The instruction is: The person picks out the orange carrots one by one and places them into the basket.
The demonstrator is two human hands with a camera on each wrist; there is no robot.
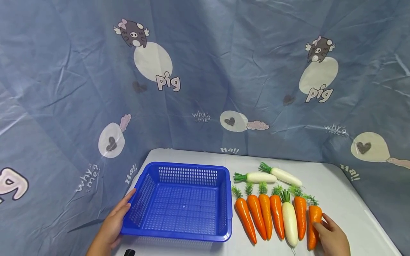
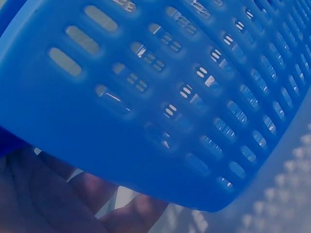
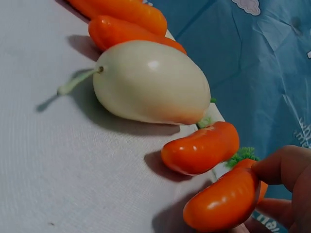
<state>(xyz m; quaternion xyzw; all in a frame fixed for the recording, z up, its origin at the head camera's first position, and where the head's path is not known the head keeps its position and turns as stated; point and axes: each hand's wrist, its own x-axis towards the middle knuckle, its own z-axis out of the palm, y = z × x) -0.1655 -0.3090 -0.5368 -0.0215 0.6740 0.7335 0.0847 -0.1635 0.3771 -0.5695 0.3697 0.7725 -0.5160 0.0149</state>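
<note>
My left hand (image 1: 113, 222) grips the left side of a blue plastic basket (image 1: 176, 237) with slotted walls. In the left wrist view its fingers (image 2: 92, 189) lie against the basket wall's edge (image 2: 121, 141), partly hidden. With thumb and fingers my right hand (image 1: 333, 234) pinches the rightmost orange carrot (image 1: 314, 227), which has a green leafy top. That carrot (image 3: 223, 201) is at the lower right of the right wrist view, beside another carrot (image 3: 201, 148). A white radish (image 1: 290, 224) lies left of these two, its thin root pointing toward me.
Several more carrots (image 1: 245, 220) lie in a row right of the basket. Behind them are two white radishes, one lying sideways (image 1: 261, 177) and one slanted (image 1: 285, 176). A small black object (image 1: 129, 252) sits at the front edge. Blue printed cloth (image 1: 205, 71) hangs around the white table (image 1: 352, 199).
</note>
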